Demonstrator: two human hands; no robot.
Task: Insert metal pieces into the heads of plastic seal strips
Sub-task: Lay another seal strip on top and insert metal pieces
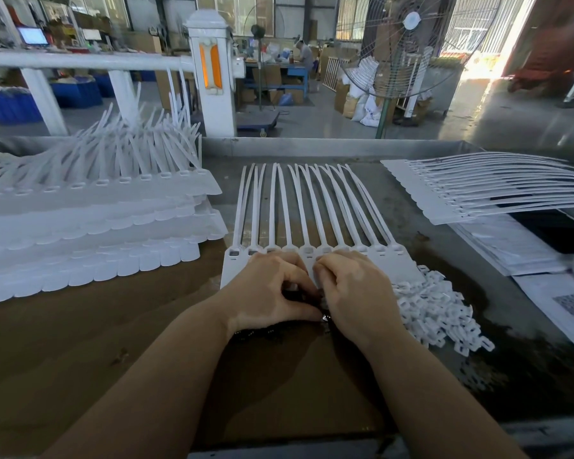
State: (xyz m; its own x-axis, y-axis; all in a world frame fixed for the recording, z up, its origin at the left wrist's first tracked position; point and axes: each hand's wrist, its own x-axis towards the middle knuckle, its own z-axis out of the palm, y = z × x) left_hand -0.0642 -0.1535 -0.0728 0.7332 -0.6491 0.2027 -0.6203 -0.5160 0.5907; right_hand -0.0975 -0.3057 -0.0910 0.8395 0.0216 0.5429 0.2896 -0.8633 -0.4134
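Mid-job: seal strips lie flat, center of table, heads near. Left hand & right hand curled close over dark metal bits; exact hold can't tell. Next: push bit into empty head.

A joined row of white seal strips lies flat, tails pointing away, heads nearest.
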